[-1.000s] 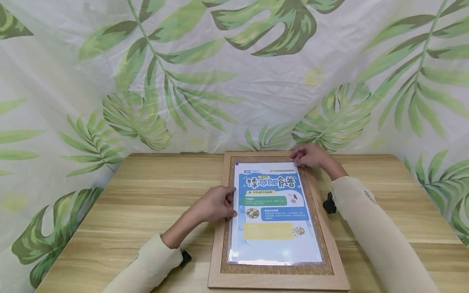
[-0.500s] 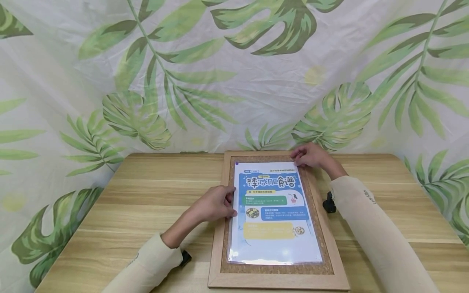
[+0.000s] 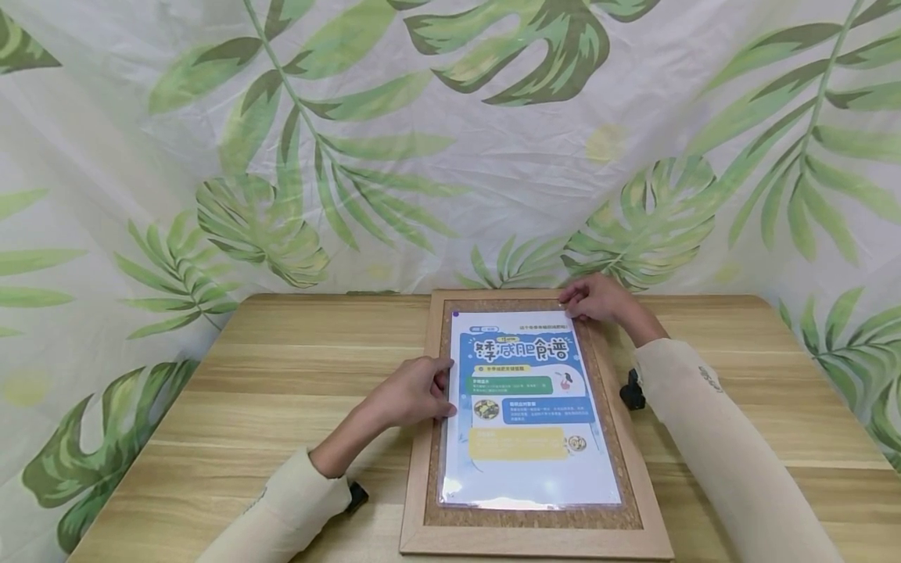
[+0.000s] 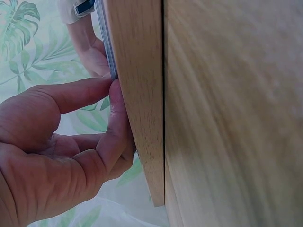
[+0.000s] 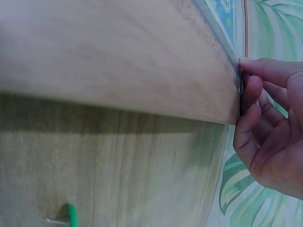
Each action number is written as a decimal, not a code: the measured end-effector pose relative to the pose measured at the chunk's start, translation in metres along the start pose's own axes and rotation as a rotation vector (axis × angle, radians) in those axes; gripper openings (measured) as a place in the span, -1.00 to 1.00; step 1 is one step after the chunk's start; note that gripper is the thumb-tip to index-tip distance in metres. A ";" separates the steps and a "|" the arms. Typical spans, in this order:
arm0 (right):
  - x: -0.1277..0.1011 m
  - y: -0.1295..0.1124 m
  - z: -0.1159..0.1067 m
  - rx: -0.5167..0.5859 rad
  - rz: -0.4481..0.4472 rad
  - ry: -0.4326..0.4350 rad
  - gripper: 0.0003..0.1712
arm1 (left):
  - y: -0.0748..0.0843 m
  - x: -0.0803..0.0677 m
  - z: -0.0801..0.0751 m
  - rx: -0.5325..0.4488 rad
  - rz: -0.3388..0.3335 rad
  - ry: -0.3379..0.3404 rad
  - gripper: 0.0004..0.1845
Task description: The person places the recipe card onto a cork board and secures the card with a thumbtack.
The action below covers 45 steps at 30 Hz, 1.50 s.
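Observation:
A printed plastic-covered sheet [image 3: 528,481] with blue, green and yellow panels lies on a cork board [image 3: 535,518] in a wooden frame [image 3: 535,539]. A purple pushpin [image 3: 456,314] sits at its upper left corner. My left hand [image 3: 408,391] rests over the frame's left side, thumb and index fingertip spaced apart at the sheet's edge; the left wrist view also shows this left hand [image 4: 61,137] there. My right hand [image 3: 597,299] pinches what looks like a small pushpin, mostly hidden, at the upper right corner. In the right wrist view, the right hand's thumb [image 5: 265,66] meets the corner.
The frame stands on a wood-grain table [image 3: 331,336] with a leaf-print cloth [image 3: 394,195] behind it. A green pushpin [image 5: 72,215] lies on the tabletop in the right wrist view. Black wrist devices show at the left cuff [image 3: 357,496] and right cuff [image 3: 632,389].

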State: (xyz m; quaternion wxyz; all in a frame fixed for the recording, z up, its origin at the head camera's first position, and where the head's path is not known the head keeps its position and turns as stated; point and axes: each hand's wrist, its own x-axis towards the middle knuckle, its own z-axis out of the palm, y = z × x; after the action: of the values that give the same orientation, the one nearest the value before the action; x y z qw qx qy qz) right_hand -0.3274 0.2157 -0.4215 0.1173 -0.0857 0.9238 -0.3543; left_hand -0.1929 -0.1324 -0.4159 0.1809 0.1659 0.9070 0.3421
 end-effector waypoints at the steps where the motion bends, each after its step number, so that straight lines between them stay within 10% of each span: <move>1: -0.001 0.000 0.000 -0.008 -0.002 0.002 -0.72 | 0.000 0.000 0.000 0.000 0.000 -0.001 -0.16; 15: -0.012 0.009 0.000 -0.115 -0.184 0.042 -0.68 | -0.001 0.000 0.000 0.012 0.007 0.002 -0.16; 45: -0.077 0.029 -0.004 -0.026 -0.194 0.048 -0.55 | -0.001 -0.001 0.000 0.016 0.019 0.003 -0.16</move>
State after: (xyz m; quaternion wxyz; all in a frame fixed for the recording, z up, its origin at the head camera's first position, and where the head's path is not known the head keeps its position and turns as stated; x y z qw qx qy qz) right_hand -0.2564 0.2583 -0.4267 0.0591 -0.1675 0.9183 -0.3538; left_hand -0.1921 -0.1339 -0.4166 0.1748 0.1755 0.9085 0.3367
